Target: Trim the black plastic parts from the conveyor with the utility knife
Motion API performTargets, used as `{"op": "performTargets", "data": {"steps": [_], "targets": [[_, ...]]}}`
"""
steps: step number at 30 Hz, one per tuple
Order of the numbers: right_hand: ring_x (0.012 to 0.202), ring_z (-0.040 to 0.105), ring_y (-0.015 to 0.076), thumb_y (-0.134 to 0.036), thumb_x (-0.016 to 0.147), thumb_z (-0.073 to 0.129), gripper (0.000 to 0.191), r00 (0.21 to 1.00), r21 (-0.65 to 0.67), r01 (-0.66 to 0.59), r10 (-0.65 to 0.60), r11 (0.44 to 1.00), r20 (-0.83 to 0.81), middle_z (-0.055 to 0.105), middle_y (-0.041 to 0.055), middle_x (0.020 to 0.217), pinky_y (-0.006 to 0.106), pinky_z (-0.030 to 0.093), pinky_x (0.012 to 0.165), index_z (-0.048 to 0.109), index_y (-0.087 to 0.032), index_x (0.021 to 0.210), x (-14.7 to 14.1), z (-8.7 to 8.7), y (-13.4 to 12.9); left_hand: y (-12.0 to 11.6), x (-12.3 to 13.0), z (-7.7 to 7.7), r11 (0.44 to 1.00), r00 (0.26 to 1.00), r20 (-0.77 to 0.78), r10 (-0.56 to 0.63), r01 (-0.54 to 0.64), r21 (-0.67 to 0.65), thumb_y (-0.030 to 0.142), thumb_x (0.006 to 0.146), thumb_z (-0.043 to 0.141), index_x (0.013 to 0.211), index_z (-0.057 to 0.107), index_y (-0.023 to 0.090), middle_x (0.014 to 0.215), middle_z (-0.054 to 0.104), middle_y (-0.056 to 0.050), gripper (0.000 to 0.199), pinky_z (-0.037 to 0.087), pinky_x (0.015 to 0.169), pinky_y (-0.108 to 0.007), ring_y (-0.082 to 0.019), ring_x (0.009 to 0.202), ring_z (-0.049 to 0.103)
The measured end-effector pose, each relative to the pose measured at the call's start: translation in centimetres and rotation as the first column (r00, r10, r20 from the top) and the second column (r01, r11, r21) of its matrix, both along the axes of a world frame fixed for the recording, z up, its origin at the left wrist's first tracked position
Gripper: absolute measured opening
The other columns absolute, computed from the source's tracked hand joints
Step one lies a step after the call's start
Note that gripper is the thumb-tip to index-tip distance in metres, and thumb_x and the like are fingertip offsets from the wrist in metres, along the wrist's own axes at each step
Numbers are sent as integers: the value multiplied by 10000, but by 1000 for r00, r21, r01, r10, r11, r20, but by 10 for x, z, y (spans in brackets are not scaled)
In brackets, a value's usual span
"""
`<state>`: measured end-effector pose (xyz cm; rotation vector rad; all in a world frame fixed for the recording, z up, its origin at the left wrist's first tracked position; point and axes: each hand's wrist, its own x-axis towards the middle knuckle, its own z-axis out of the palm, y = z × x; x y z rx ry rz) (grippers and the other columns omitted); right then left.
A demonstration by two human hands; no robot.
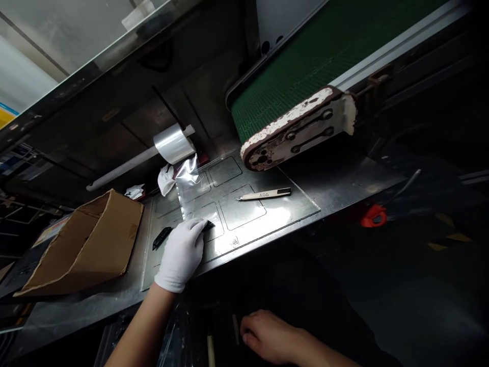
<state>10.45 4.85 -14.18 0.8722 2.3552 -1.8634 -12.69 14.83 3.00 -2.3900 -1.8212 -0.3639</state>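
My left hand (182,250), in a white glove, rests on the metal sheet near its front edge, fingers curled around a small black piece (209,225) whose tip shows beyond them. Just left of the glove lies another black part (162,237); whether the two join under the hand is hidden. Clear film (187,191) runs from a roll (173,143) down toward my fingers. To the right, a beige craft knife (264,194) marked A06 lies across the outlined sheet (244,221). My right hand (269,334) is bare and curled below the table edge; its inner fingers are hidden.
An open cardboard box (103,239) stands on the left of the table. A green conveyor belt (290,76) with a worn end plate overhangs the back right. Crumpled white material (166,180) sits beside the film roll. An orange-red object (373,216) is beyond the table's right side.
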Motion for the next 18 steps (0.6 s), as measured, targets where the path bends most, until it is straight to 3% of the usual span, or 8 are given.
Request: {"op": "performTargets", "data": {"steps": [3,6,11,18], "targets": [[1133,734,344,-342,923,492,378,1000,4,7,-7,1000,25,792,140,1166,456,556,990,769,-231,1155,0,3,1,11,-1,-1,1000,997,-71,11,-10,12,55,964,480,1282,686,174,1171,735,-91,397,563,852,-478,-306,993,665],[1122,744,343,-327,910,502,384,999,6,20,-20,1000,40,797,134,1169,440,570,973,772,-235,1167,0,3,1,12,-1,-5,999,996,-86,4,0,49,34,943,479,1246,691,150,1118,737,-109,388,553,832,-478,-316,967,663],[1121,748,338,-330,917,495,387,999,22,27,-28,999,28,801,127,1159,435,568,984,771,-229,1168,1,1,0,-13,5,-11,996,998,-44,-36,39,75,9,941,453,1230,671,154,1082,731,-109,389,537,813,-454,-293,932,652],[1099,753,355,-321,905,494,397,1000,20,-1,0,1000,29,800,149,1147,458,577,960,774,-220,1167,-5,-2,-3,-49,16,-14,995,992,99,-75,68,68,45,985,513,1286,609,202,1148,720,-96,353,553,880,-416,-250,1025,666]]}}
